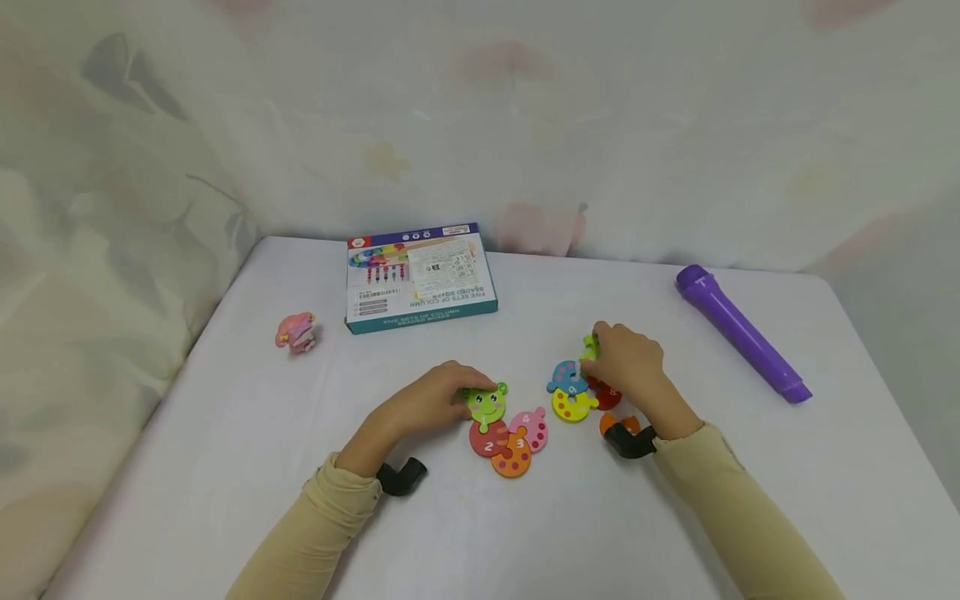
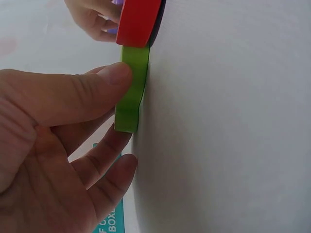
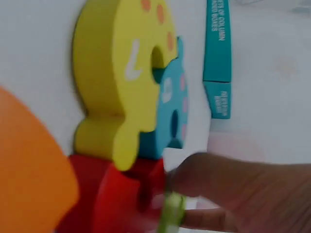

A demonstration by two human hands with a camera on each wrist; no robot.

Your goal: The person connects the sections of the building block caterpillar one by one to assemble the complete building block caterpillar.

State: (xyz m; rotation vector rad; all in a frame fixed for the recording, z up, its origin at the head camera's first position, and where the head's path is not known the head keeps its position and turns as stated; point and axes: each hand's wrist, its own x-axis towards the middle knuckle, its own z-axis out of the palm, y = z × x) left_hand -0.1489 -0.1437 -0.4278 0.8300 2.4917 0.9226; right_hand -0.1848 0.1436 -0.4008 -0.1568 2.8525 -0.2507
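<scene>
My left hand (image 1: 429, 402) pinches a green puzzle piece with a smiling face (image 1: 487, 407), thumb on its edge in the left wrist view. This face is linked to a red piece marked 2 (image 1: 483, 442), an orange piece marked 3 (image 1: 511, 463) and a pink piece marked 4 (image 1: 534, 431). Over to the right, my right hand (image 1: 632, 364) holds a small green piece (image 3: 171, 213), blurred and partly hidden by the fingers. Against it lie a red piece (image 1: 607, 397), a yellow piece (image 1: 572, 407) and a blue piece (image 1: 562, 375). An orange piece (image 1: 609, 423) lies near the right wrist.
A flat toy box (image 1: 423, 317) lies at the back, left of centre. Further left sits a small pink figure (image 1: 297, 333). A purple toy microphone (image 1: 738, 332) lies slanted at the right. Floral cloth (image 1: 450, 108) hangs behind the white table (image 1: 225, 500).
</scene>
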